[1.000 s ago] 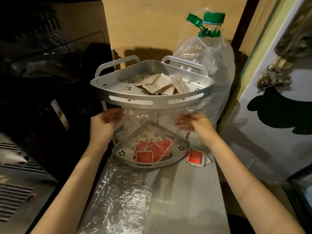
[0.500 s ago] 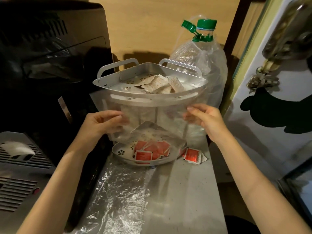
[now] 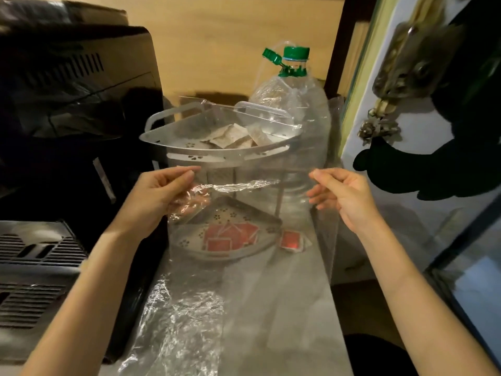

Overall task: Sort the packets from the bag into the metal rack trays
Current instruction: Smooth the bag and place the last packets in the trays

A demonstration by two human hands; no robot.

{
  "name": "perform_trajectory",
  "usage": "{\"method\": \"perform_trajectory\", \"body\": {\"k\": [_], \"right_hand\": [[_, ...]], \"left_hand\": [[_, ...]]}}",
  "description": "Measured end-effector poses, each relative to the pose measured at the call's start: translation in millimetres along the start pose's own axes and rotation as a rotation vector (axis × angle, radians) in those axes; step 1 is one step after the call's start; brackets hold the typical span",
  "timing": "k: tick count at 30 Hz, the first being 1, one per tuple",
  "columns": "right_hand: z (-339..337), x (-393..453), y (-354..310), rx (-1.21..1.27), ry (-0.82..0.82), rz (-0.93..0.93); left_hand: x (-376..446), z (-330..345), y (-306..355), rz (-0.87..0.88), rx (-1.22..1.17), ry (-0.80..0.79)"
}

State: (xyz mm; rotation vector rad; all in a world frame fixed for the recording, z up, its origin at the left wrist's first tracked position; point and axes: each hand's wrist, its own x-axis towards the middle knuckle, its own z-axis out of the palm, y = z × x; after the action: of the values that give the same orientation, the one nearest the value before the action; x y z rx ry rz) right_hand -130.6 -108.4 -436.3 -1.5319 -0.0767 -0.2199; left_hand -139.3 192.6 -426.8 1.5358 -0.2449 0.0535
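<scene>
Both hands, left (image 3: 160, 196) and right (image 3: 344, 196), pinch the clear bag (image 3: 244, 158), stretched in front of the rack (image 3: 217, 156) at the desk's (image 3: 284, 308) far edge. Sorting looks nearly finished: one red packet (image 3: 290, 240) lies beside the lower tray (image 3: 217, 253), needing tidying next.

A stretched clear bag (image 3: 244, 213) screens the metal rack (image 3: 217, 156) (both trays); bare counter (image 3: 284, 308) lies open below.

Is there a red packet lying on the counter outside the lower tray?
Yes, one red packet lies on the counter just right of the lower tray.
</scene>
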Motion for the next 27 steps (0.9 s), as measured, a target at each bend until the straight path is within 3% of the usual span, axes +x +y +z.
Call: {"method": "perform_trajectory", "body": {"k": [2,7,16,21,27], "right_hand": [[-11,-9,4,-0.003,0.072,0.054],[-39,-35,16,0.007,0.228,0.231],[-78,-74,36,0.523,0.181,0.508],[-90,-99,49,0.176,0.112,0.647],[-93,-111,61,0.114,0.202,0.434]], "left_hand": [[-6,11,-4,-0.057,0.043,-0.024],[-28,41,-17,-0.227,-0.014,-0.277],[-39,73,-54,-0.113,0.009,-0.159],[-45,84,-68,-0.139,-0.057,-0.055],[-47,86,-79,-0.165,-0.072,-0.054]]}}
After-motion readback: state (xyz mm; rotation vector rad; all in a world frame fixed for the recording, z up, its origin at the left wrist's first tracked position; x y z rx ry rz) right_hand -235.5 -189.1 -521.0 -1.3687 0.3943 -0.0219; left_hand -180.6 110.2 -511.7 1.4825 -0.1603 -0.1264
